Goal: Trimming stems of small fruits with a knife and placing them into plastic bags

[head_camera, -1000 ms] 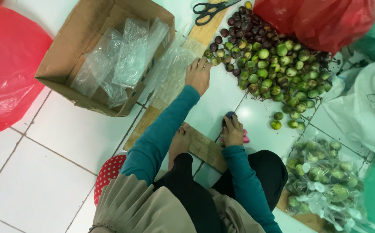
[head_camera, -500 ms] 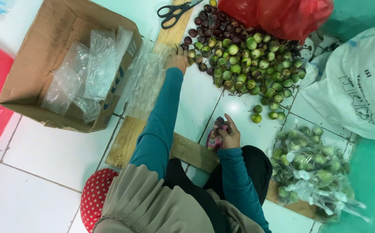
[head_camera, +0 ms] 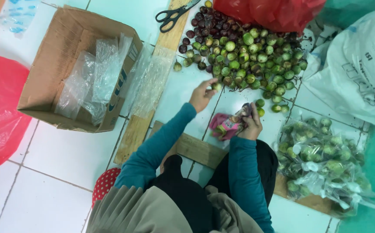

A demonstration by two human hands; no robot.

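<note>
hands sorting fruit on a tiled floor: left hand (head_camera: 201, 96) is pinching one small green fruit (head_camera: 217, 86) at the near edge of the fruit pile (head_camera: 243, 51); right hand (head_camera: 250, 125) is clenching a pink pouch (head_camera: 227, 125) just beside it. likely risk: round fruit slipping from the fingertips and rolling across the tiles (head_camera: 62, 151)

Produce-packing spot on tiled floor (head_camera: 58, 151) (fruit pile (head_camera: 243, 56), bagged fruit (head_camera: 321, 159), cardboard box (head_camera: 62, 56) w/ bags)
</note>
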